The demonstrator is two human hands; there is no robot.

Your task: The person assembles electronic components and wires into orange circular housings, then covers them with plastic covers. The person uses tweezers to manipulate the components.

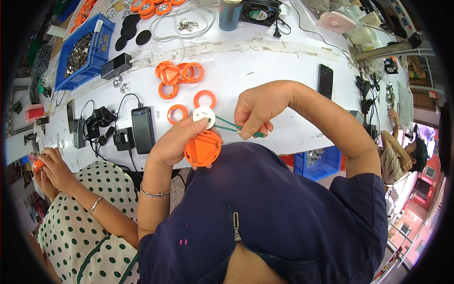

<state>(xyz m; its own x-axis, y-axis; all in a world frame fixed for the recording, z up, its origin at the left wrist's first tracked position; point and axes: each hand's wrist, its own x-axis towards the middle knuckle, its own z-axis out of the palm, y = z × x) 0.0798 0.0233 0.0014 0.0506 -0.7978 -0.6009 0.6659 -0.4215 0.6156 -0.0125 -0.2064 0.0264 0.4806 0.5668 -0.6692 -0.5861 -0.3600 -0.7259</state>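
My left hand [177,142] grips an orange round housing [202,150] with a triangular raised face, close to my body. Its thumb presses a small white disc [204,113] just above the housing. My right hand [260,111] is closed, thumb against fingers, on a thin green two-stranded piece [229,124]. The two strands run from the white disc's right side and meet at my right fingertips; whether they are wires, cord or tool arms I cannot tell. Beyond the disc lie loose orange rings [205,99] and an orange triangle-faced part [169,73].
A blue bin [101,52] of small metal parts stands far left. Black adapters and a black box-like device [143,128] with cables lie left. A dark phone [325,81] rests right. Beside me, another person's hands [54,168] hold an orange part; someone else sits far right.
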